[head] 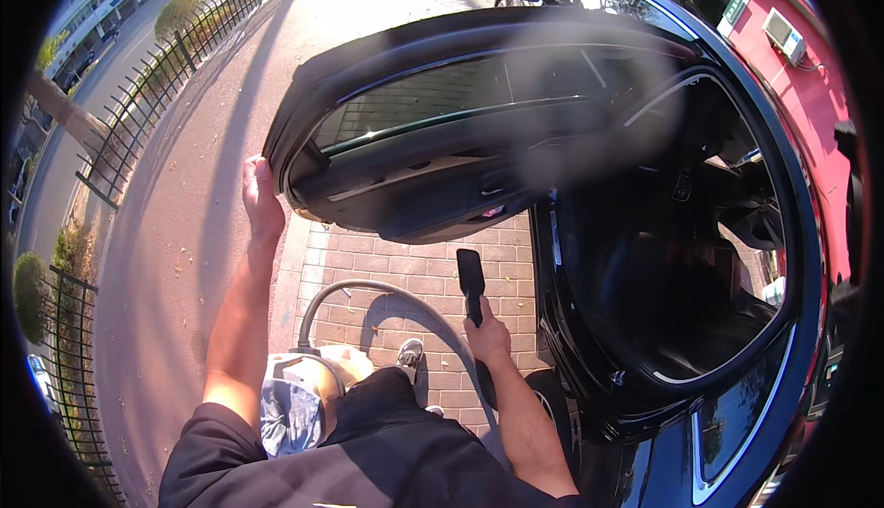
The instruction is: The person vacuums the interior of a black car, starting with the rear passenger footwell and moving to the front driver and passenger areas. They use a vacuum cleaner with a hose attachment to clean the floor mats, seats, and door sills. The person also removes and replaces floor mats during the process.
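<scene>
My left hand (262, 197) is on the outer edge of a black car's open door (428, 190), thumb on the near side and the other fingers partly hidden. In my right hand (489, 334) is a black vacuum nozzle (472, 280), held by its narrow neck over the brick paving, between the door and the dark seat area of the car. A grey vacuum hose (387, 287) arches from the top of a canister vacuum (324, 370) and runs down beside my right forearm. A blue cloth (293, 415) hangs over the canister's side.
The car's door sill (545, 280) and open doorway lie to the right. Brick paving (414, 259) is underfoot, with my shoe (410, 352) near the canister. A metal fence (159, 66) runs along the left, and a red wall (815, 114) stands beyond the car.
</scene>
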Action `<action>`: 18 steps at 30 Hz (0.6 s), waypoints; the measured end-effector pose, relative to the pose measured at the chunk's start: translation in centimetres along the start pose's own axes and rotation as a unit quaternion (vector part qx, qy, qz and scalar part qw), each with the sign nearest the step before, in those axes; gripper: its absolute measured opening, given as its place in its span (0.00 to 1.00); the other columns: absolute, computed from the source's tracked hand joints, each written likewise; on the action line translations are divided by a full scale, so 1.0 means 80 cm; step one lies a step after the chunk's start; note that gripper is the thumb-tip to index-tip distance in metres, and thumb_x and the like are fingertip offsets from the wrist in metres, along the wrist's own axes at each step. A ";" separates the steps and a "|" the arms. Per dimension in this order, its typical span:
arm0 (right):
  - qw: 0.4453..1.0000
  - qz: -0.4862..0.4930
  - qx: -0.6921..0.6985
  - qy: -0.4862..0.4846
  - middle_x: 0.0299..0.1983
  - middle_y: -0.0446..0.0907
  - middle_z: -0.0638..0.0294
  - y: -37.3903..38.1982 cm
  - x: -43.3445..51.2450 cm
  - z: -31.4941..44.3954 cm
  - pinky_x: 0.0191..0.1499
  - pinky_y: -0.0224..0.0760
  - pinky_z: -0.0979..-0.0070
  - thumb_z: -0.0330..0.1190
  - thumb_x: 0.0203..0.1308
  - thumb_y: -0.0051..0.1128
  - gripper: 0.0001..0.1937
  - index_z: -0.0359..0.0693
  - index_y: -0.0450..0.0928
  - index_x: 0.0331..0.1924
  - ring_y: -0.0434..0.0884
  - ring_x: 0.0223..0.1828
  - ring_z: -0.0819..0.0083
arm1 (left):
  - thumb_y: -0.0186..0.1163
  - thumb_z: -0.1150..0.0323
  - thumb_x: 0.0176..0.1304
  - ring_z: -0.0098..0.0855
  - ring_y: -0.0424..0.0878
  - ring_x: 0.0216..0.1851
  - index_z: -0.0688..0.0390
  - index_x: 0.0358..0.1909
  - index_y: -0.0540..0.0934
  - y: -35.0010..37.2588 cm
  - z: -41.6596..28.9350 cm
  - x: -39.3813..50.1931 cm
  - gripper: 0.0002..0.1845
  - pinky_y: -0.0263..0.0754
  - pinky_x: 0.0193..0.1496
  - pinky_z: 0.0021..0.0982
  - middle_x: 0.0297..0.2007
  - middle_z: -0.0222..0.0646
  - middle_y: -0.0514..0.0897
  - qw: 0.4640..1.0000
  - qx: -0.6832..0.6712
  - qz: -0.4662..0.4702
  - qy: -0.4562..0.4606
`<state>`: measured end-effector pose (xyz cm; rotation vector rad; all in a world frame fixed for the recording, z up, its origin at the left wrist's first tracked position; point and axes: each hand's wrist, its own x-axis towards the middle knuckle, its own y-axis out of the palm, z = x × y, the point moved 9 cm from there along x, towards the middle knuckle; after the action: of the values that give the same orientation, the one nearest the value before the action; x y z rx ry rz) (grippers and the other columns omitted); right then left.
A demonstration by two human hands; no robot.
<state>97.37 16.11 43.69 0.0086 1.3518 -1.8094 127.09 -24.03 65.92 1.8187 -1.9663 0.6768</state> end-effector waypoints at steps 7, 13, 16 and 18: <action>0.987 0.012 0.056 0.151 0.64 0.82 0.33 0.117 -0.155 -0.330 0.71 0.73 0.51 0.51 0.63 0.62 0.39 0.33 0.71 0.73 0.80 0.68 0.35 | 0.69 0.53 0.71 0.43 0.83 0.36 0.62 0.38 0.88 0.015 -0.172 -0.202 0.19 0.74 0.48 0.44 0.32 0.42 0.87 0.990 0.128 0.054 0.038; 0.960 0.123 0.038 0.248 0.74 0.73 0.34 0.263 -0.267 -0.455 0.80 0.62 0.53 0.60 0.67 0.55 0.44 0.36 0.70 0.78 0.72 0.78 0.41 | 0.76 0.55 0.67 0.41 0.90 0.56 0.59 0.66 0.84 0.105 -0.294 -0.370 0.30 0.81 0.63 0.42 0.53 0.46 0.91 0.890 -0.087 0.448 0.009; 0.951 0.118 0.052 0.280 0.65 0.82 0.36 0.305 -0.278 -0.520 0.68 0.76 0.51 0.58 0.61 0.61 0.39 0.38 0.80 0.68 0.81 0.68 0.41 | 0.73 0.49 0.69 0.44 0.57 0.86 0.56 0.84 0.63 0.101 -0.279 -0.418 0.48 0.45 0.87 0.53 0.82 0.48 0.66 0.848 -0.082 0.518 0.071; 0.962 0.125 0.045 0.239 0.64 0.83 0.37 0.303 -0.268 -0.485 0.68 0.76 0.51 0.56 0.59 0.62 0.37 0.39 0.81 0.66 0.82 0.67 0.41 | 0.71 0.48 0.70 0.48 0.59 0.84 0.61 0.84 0.61 0.037 -0.157 -0.419 0.49 0.42 0.86 0.57 0.81 0.52 0.65 0.899 0.116 0.417 -0.060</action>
<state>108.33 58.66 18.67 0.6751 1.5114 -1.7098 126.67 10.66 56.56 1.0576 -2.8582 1.0920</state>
